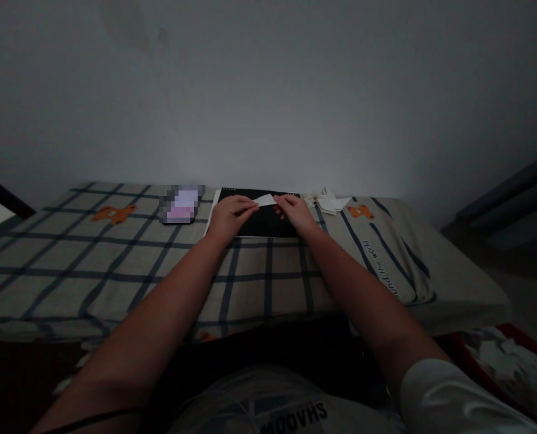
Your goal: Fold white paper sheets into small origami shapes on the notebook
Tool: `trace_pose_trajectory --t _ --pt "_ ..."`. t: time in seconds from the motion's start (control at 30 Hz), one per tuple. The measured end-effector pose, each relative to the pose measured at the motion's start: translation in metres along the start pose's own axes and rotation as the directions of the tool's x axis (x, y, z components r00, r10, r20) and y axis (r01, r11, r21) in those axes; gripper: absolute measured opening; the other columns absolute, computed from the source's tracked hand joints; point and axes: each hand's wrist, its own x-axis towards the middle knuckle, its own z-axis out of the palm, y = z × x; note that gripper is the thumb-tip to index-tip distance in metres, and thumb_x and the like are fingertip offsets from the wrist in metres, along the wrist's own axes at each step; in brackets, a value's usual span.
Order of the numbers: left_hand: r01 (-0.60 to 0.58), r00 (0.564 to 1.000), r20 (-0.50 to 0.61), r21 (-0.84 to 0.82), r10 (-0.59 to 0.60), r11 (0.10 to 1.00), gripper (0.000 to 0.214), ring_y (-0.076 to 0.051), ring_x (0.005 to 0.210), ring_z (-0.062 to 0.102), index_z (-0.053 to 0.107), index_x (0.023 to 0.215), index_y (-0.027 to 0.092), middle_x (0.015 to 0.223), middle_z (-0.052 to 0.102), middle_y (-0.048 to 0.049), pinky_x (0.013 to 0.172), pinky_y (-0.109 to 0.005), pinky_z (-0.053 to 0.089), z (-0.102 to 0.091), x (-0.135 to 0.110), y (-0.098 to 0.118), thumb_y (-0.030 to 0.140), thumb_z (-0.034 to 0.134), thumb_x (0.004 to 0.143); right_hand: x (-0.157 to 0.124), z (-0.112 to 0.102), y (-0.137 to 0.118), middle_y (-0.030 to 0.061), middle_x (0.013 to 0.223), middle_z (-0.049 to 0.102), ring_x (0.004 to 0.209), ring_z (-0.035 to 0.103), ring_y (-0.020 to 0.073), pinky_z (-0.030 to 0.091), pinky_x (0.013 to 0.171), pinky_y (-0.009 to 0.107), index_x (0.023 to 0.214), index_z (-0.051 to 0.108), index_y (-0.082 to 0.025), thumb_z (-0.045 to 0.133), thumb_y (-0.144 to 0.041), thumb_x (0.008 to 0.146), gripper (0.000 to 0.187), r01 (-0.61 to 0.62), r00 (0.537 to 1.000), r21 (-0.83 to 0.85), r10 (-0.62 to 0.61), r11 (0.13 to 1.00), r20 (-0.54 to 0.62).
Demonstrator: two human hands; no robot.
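Note:
A small white piece of paper (264,200) is stretched between my two hands. My left hand (231,216) pinches its left end between thumb and fingers. At the other end, my right hand (294,212) grips the paper's corner with thumb and forefinger. Beneath both hands lies a flat black board or pad (268,226) with a white edge showing on its left side. Just right of my right hand sits a loose pile of white paper pieces (330,202).
A phone-like device (181,205), its screen blurred out, lies left of the board. Everything rests on a checked cloth (114,253) with bear prints, against a grey wall (268,108). At lower right, a red container (507,331) holds many white scraps.

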Motion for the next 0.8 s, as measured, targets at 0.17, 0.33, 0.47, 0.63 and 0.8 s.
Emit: trace_pose_trajectory --t 0.17,0.33,0.47,0.63,0.8 --pt "-0.010 1.000 -0.023 -0.009 0.010 1.000 0.016 -0.017 0.091 0.058 0.070 0.089 0.023 0.098 0.065 -0.0045 0.075 -0.030 0.047 -0.0010 0.0009 -0.0005 0.032 0.064 0.077 -0.0004 -0.0002 -0.0001 -0.0002 0.065 0.057 0.058 0.052 0.0098 0.041 0.050 0.021 0.077 0.062 -0.017 0.061 -0.039 0.073 0.022 -0.015 1.000 0.035 0.015 0.999 -0.004" --pt "0.096 0.994 -0.055 -0.051 -0.099 0.994 0.028 -0.015 0.083 0.058 0.064 0.102 0.021 0.103 0.062 -0.0059 0.062 -0.025 0.047 -0.0033 0.0025 -0.0001 0.027 0.065 0.075 -0.0018 0.0010 -0.0029 -0.0003 0.065 0.057 0.057 0.051 0.0095 0.040 0.050 0.021 0.078 0.062 -0.017 0.060 -0.038 0.074 0.022 -0.023 1.000 0.028 0.023 0.999 -0.010" --pt "0.130 0.990 -0.047 -0.087 -0.134 0.988 0.032 -0.014 0.081 0.059 0.063 0.103 0.018 0.104 0.062 -0.0073 0.062 -0.024 0.047 -0.0019 0.0029 -0.0012 0.027 0.067 0.073 -0.0025 0.0007 -0.0040 -0.0007 0.064 0.057 0.055 0.049 0.0093 0.039 0.050 0.022 0.081 0.062 -0.016 0.058 -0.040 0.075 0.025 -0.015 1.000 0.015 0.016 1.000 -0.013" --pt "0.160 0.983 -0.062 -0.163 -0.172 0.974 0.044 -0.014 0.081 0.061 0.059 0.111 0.017 0.105 0.062 -0.0088 0.062 -0.023 0.049 0.0037 0.0028 -0.0057 0.026 0.070 0.070 -0.0012 -0.0006 -0.0009 -0.0011 0.063 0.056 0.053 0.047 0.0087 0.038 0.051 0.022 0.082 0.062 -0.017 0.057 -0.041 0.076 0.026 -0.013 1.000 0.014 0.014 1.000 -0.024" --pt "0.139 0.987 -0.051 -0.200 -0.152 0.970 0.044 -0.014 0.082 0.061 0.057 0.113 0.018 0.108 0.059 -0.0089 0.061 -0.023 0.049 0.0059 0.0021 -0.0089 0.024 0.068 0.070 -0.0003 -0.0004 0.0018 -0.0004 0.064 0.057 0.056 0.049 0.0092 0.037 0.049 0.021 0.082 0.062 -0.016 0.057 -0.039 0.076 0.024 -0.018 0.999 0.038 0.020 0.999 -0.036"
